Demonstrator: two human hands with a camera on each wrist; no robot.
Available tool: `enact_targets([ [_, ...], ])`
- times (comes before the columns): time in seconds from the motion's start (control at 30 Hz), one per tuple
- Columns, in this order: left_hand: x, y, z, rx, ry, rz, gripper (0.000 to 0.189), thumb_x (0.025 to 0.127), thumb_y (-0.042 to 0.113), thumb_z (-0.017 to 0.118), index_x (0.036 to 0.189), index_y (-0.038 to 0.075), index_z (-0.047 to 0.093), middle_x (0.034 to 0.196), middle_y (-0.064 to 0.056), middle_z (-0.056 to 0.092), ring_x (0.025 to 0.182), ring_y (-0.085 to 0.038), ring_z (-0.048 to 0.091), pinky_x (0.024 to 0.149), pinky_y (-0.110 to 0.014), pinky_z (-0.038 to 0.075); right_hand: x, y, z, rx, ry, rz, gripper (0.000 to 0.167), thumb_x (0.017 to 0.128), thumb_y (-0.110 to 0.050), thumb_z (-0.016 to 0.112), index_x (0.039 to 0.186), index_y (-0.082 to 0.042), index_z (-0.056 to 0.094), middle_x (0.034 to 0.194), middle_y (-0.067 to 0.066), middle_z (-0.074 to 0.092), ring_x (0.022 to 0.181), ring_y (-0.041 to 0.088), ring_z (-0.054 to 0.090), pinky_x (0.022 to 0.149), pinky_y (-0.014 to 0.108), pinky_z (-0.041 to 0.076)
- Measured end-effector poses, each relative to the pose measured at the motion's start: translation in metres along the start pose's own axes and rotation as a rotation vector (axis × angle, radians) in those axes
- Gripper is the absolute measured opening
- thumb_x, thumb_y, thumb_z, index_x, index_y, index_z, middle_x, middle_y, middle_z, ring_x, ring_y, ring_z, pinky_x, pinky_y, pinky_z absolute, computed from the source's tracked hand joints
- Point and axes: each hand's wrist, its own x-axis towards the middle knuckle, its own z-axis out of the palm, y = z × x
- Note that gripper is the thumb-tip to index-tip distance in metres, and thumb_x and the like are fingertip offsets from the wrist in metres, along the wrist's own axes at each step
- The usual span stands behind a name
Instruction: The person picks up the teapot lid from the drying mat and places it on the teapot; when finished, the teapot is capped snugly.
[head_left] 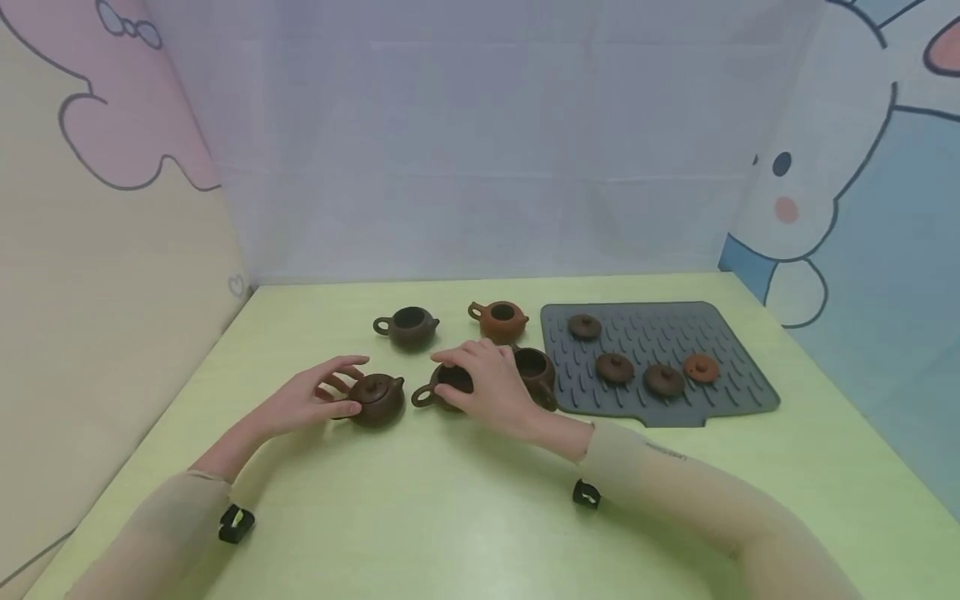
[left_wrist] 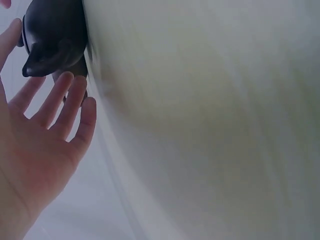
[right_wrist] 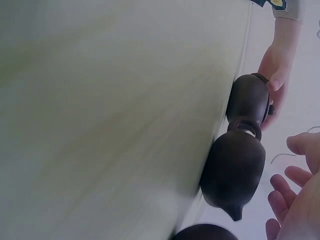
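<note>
A dark brown teapot (head_left: 382, 408) with its lid on stands at the left of the group, spout to the right. My left hand (head_left: 303, 400) is at its handle side, thumb near the lid's edge; in the left wrist view its fingers are spread and fairly straight beside the dark teapot (left_wrist: 57, 30). My right hand (head_left: 487, 385) hovers over a lidless dark teapot (head_left: 454, 379), partly hiding it. The right wrist view shows a gap between the right fingers (right_wrist: 280, 192) and this teapot (right_wrist: 234, 165). Right of that hand stands another lidless brown teapot (head_left: 542, 385).
Behind stand a lidless dark teapot (head_left: 411, 332) and a lidless reddish-brown one (head_left: 504, 327). On the right lies a grey ridged mat (head_left: 652, 321) bearing several loose lids, among them a reddish lid (head_left: 702, 368). The table (head_left: 420, 517) is pale yellow-green, with a curtain behind.
</note>
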Motion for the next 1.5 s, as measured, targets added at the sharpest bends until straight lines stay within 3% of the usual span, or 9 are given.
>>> enact_targets([
  [0.2, 0.006, 0.009, 0.008, 0.070, 0.087, 0.052, 0.068, 0.087, 0.033, 0.076, 0.146, 0.017, 0.046, 0.138, -0.009, 0.059, 0.118, -0.028, 0.059, 0.097, -0.049, 0.046, -0.016, 0.017, -0.015, 0.001, 0.065, 0.009, 0.041, 0.088, -0.032, 0.075, 0.127, -0.025, 0.066, 0.110, -0.003, 0.068, 0.099, 0.015, 0.053, 0.086, 0.039, 0.035],
  [0.4, 0.013, 0.020, 0.014, 0.059, 0.131, 0.087, 0.066, 0.086, 0.032, 0.077, 0.144, 0.016, 0.049, 0.136, -0.011, 0.061, 0.119, -0.031, 0.058, 0.103, -0.058, 0.040, -0.029, 0.032, -0.033, 0.003, 0.107, 0.017, 0.045, 0.086, -0.030, 0.077, 0.129, -0.023, 0.064, 0.116, -0.003, 0.067, 0.104, 0.018, 0.055, 0.087, 0.041, 0.035],
  [0.7, 0.026, 0.029, 0.022, 0.087, 0.178, 0.155, 0.063, 0.084, 0.030, 0.079, 0.139, 0.012, 0.054, 0.133, -0.012, 0.063, 0.116, -0.033, 0.062, 0.102, -0.057, 0.044, -0.043, 0.054, -0.050, -0.018, 0.156, 0.007, 0.044, 0.087, -0.030, 0.076, 0.128, -0.021, 0.065, 0.119, -0.001, 0.067, 0.104, 0.020, 0.055, 0.089, 0.045, 0.036],
  [1.0, 0.038, 0.042, 0.033, 0.245, 0.228, 0.251, 0.060, 0.080, 0.034, 0.081, 0.133, 0.016, 0.061, 0.132, -0.004, 0.066, 0.107, -0.029, 0.068, 0.096, -0.050, 0.048, -0.056, 0.074, -0.068, -0.047, 0.161, 0.018, 0.045, 0.088, -0.029, 0.075, 0.131, -0.019, 0.063, 0.121, 0.003, 0.065, 0.104, 0.024, 0.053, 0.085, 0.045, 0.034],
  [1.3, 0.043, 0.056, 0.039, 0.375, 0.217, 0.192, 0.065, 0.080, 0.048, 0.078, 0.136, 0.022, 0.059, 0.123, 0.000, 0.070, 0.102, -0.021, 0.069, 0.096, -0.057, 0.044, -0.068, 0.099, -0.087, -0.076, 0.159, 0.093, 0.046, 0.089, -0.023, 0.073, 0.133, -0.018, 0.061, 0.128, 0.007, 0.063, 0.114, 0.031, 0.052, 0.090, 0.057, 0.033],
  [1.5, 0.049, 0.063, 0.044, 0.402, 0.187, 0.177, 0.066, 0.081, 0.051, 0.075, 0.138, 0.022, 0.058, 0.121, -0.002, 0.070, 0.102, -0.020, 0.068, 0.096, -0.055, 0.045, -0.075, 0.115, -0.096, -0.139, 0.178, 0.115, 0.045, 0.089, -0.021, 0.074, 0.132, -0.015, 0.062, 0.127, 0.012, 0.064, 0.114, 0.035, 0.052, 0.089, 0.060, 0.033],
])
